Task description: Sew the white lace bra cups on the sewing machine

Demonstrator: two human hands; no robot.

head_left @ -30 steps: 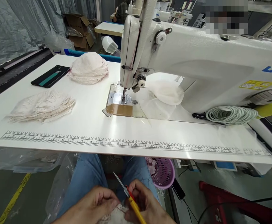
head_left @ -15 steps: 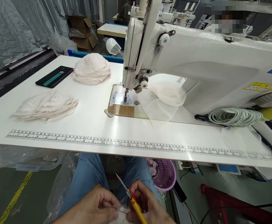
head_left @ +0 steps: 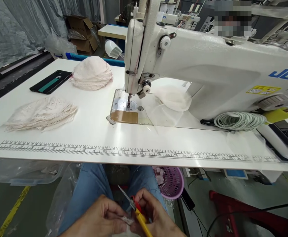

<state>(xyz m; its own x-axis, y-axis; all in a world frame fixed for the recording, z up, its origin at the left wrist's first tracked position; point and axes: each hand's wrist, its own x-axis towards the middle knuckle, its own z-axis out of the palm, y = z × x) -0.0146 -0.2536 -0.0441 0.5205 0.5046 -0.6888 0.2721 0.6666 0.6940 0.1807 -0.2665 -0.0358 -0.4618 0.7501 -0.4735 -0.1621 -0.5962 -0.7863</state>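
Note:
Below the table edge, over the lap, my left hand (head_left: 104, 215) pinches a piece of off-white lace-edged fabric (head_left: 126, 233). Close beside it, my right hand (head_left: 157, 214) is closed around small scissors (head_left: 141, 218) with yellow and red handles. Their pointed blades angle up and left above the fabric. The right fingertips also meet the fabric's edge near the left thumb. Most of the fabric hangs out of the picture at the bottom, and the palms hide some of it.
A white sewing machine (head_left: 198, 59) stands on the table, with sheer fabric (head_left: 175, 100) beneath its arm. To the left lie a lacy fabric stack (head_left: 41, 113), a rounded fabric stack (head_left: 92, 73) and a dark phone (head_left: 50, 82). Coiled cord (head_left: 240, 121) lies right; a purple basket (head_left: 175, 184) stands below.
The view has shifted slightly, so the table and machine appear further left. Both hands stay together on the fabric, with the fingers and scissors moved only a little.

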